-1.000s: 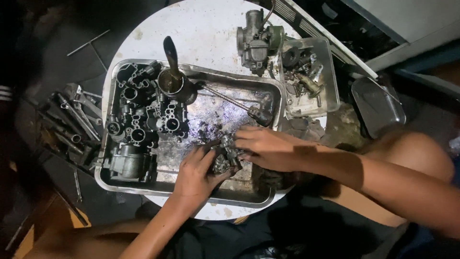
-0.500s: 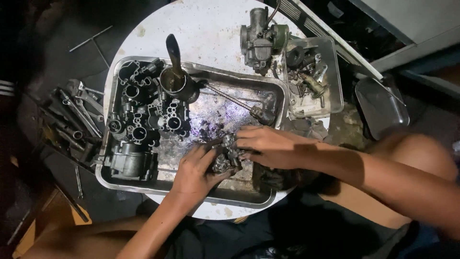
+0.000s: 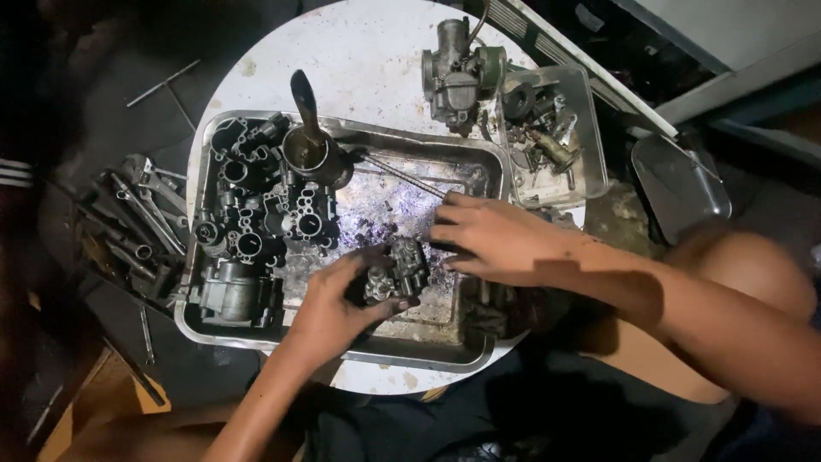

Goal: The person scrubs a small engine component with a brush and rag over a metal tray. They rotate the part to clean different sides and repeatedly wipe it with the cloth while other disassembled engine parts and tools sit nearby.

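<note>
Both hands work low over a dented metal tray (image 3: 479, 158) that sits on a round white worktop (image 3: 359, 60), scuffed and stained. Left hand (image 3: 329, 304) has its grip clamped on a small dark carburetor part (image 3: 395, 272), knobbly cast metal, oily; fingers wrap the lower half so its underside is hidden. Right hand (image 3: 492, 239) lies just beside it, fingertips touching the part's right edge, grip loosely curled; can't tell whether it pinches anything, since the palm covers that spot. The part sits near the tray's middle-front, over a wet, purplish-grey film on the tray floor. Left third of the tray is packed w/ engine castings (image 3: 256, 214), black, full of round bores, touching each other. A small brass-coloured pot with a dark handle (image 3: 310, 145) stands upright behind them, w/ a thin rod (image 3: 402, 175) lying beside it. At the back, a whole carburetor (image 3: 457, 73) stands on the worktop; next to it a clear plastic box of small bits (image 3: 547, 137), contents too jumbled to sort out. Wrenches (image 3: 128, 222) lie on the dark floor to the left, partly lost in shadow. Tray's front-right corner is murky. Open room only in the tray's rear-right area and the bare worktop at the back-left. Person's knee (image 3: 735, 274) crowds the right edge.
</note>
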